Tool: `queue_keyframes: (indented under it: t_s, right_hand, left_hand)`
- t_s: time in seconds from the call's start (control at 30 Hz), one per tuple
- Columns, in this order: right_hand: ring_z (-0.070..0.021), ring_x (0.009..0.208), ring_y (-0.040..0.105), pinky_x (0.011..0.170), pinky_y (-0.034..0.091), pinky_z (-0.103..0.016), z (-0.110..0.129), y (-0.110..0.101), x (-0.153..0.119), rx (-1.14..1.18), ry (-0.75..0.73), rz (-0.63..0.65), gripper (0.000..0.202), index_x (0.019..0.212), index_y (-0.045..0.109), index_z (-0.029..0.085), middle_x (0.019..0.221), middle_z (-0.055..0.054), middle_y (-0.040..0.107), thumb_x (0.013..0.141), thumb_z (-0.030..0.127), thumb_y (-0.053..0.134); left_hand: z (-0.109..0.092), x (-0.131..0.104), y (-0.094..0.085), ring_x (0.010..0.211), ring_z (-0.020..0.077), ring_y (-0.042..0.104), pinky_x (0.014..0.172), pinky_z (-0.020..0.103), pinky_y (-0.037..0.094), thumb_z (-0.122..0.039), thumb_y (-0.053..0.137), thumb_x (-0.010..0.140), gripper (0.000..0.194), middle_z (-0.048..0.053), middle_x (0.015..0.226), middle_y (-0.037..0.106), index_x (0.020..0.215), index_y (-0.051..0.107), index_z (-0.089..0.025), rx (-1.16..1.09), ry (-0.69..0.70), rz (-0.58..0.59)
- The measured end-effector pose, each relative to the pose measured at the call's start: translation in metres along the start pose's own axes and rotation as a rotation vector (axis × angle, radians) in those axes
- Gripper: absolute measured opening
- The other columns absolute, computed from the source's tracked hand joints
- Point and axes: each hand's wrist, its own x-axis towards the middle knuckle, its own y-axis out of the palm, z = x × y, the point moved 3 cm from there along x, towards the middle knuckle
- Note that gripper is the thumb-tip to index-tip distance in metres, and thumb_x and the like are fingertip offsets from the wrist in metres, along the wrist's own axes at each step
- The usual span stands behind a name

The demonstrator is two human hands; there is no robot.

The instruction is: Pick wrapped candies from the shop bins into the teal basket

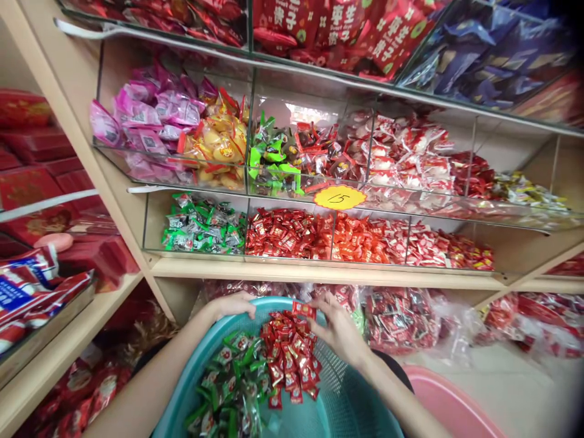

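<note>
A teal plastic basket [328, 401] is at the bottom centre, with green-wrapped candies [232, 383] on its left side and a pile of small red-wrapped candies [292, 359] beside them. My left hand [237, 304] is closed on the far rim of the basket. At the right of the rim, my right hand [331, 319] holds one red candy packet [303, 309] between thumb and fingers, above the red pile.
Glass-fronted shelves of sorted candies [283, 234] rise ahead, with a yellow price tag [340, 198]. Below them lie plastic bags of candy [401, 316]. A pink tub [447, 401] stands on the floor at right. Boxed goods fill the left shelf [77, 316].
</note>
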Motion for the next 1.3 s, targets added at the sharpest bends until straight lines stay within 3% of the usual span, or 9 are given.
queue_keyframes:
  t_s: [0.13, 0.3, 0.63, 0.77, 1.17, 1.3]
  right_hand:
    - [-0.0142, 0.070, 0.055, 0.064, 0.044, -0.027, -0.013, 0.023, -0.026, -0.115, 0.033, 0.145, 0.025, 0.104, 0.054, 0.023, 0.098, -0.005, 0.049, 0.082, 0.029, 0.044]
    - [-0.0157, 0.079, 0.056, 0.068, 0.045, -0.026, -0.012, 0.032, -0.037, -0.204, -0.020, 0.193, 0.023, 0.102, 0.053, 0.022, 0.101, -0.005, 0.049, 0.082, 0.026, 0.043]
    - [-0.0158, 0.079, 0.055, 0.063, 0.044, -0.025, -0.030, 0.014, -0.030, -0.346, 0.035, 0.051, 0.024, 0.105, 0.051, 0.022, 0.098, -0.006, 0.049, 0.084, 0.026, 0.040]
    - [-0.0169, 0.080, 0.053, 0.064, 0.043, -0.026, -0.031, 0.013, -0.022, -0.458, 0.001, -0.007, 0.017, 0.096, 0.053, 0.020, 0.094, -0.007, 0.049, 0.084, 0.021, 0.041]
    - [-0.0169, 0.078, 0.051, 0.064, 0.041, -0.028, -0.037, 0.025, -0.012, -0.576, -0.041, -0.015, 0.011, 0.090, 0.050, 0.020, 0.092, -0.007, 0.048, 0.085, 0.020, 0.040]
    - [-0.0172, 0.077, 0.050, 0.065, 0.042, -0.029, -0.034, 0.028, -0.012, -0.641, -0.046, 0.037, 0.014, 0.090, 0.051, 0.019, 0.092, -0.007, 0.050, 0.084, 0.016, 0.039]
  left_hand:
    - [0.001, 0.001, 0.000, 0.052, 0.0128, 0.054, 0.047, 0.020, 0.041, -0.020, 0.054, 0.051, 0.031, -0.001, 0.064, 0.063, 0.080, 0.064, -0.015, -0.018, 0.013, 0.025]
    - [0.001, 0.000, 0.000, 0.052, 0.0121, 0.054, 0.048, 0.020, 0.040, -0.019, 0.054, 0.051, 0.030, -0.002, 0.065, 0.063, 0.079, 0.064, -0.016, -0.031, 0.014, 0.034]
    - [-0.001, -0.001, 0.000, 0.050, 0.0128, 0.052, 0.046, 0.021, 0.040, -0.021, 0.054, 0.050, 0.020, -0.003, 0.057, 0.058, 0.069, 0.059, -0.016, -0.009, 0.004, -0.006]
    - [0.001, 0.001, 0.000, 0.052, 0.0137, 0.054, 0.047, 0.020, 0.039, -0.021, 0.053, 0.051, 0.022, -0.002, 0.059, 0.060, 0.071, 0.061, -0.016, -0.008, -0.008, 0.017]
    - [0.001, 0.001, -0.001, 0.051, 0.0120, 0.053, 0.047, 0.020, 0.039, -0.019, 0.053, 0.052, 0.027, -0.002, 0.063, 0.063, 0.076, 0.064, -0.017, 0.003, 0.010, 0.024]
    - [0.003, 0.002, -0.001, 0.052, 0.0128, 0.053, 0.048, 0.020, 0.040, -0.020, 0.054, 0.052, 0.032, -0.002, 0.065, 0.063, 0.081, 0.065, -0.016, -0.010, 0.011, 0.027]
